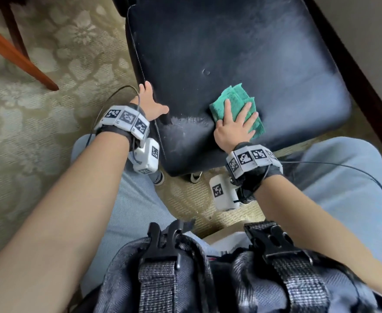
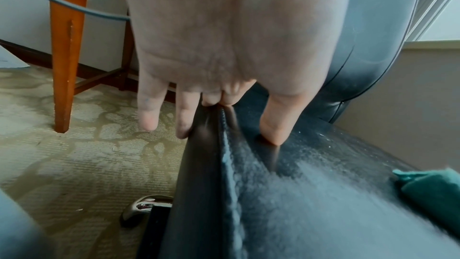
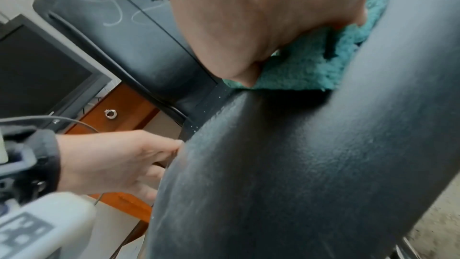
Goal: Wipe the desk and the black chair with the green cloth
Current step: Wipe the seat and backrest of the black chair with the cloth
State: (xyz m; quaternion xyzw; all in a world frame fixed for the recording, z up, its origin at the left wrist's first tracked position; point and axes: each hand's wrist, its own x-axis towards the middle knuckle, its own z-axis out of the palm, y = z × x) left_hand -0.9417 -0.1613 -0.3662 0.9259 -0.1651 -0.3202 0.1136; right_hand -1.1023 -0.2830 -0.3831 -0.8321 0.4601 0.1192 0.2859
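Pressing flat with straight fingers, the right hand (image 1: 235,125) is lying on the folded green cloth (image 1: 237,102) near the front edge of the black chair (image 1: 241,53) seat, while the left hand (image 1: 150,105) is gripping the seat's left edge, thumb on top.

Under me there's a pale floral carpet (image 1: 50,136), an orange-brown wooden leg (image 2: 65,50) standing on it off to my left, and a dark monitor (image 3: 42,78) above a wooden drawer with a ring pull (image 3: 110,114).
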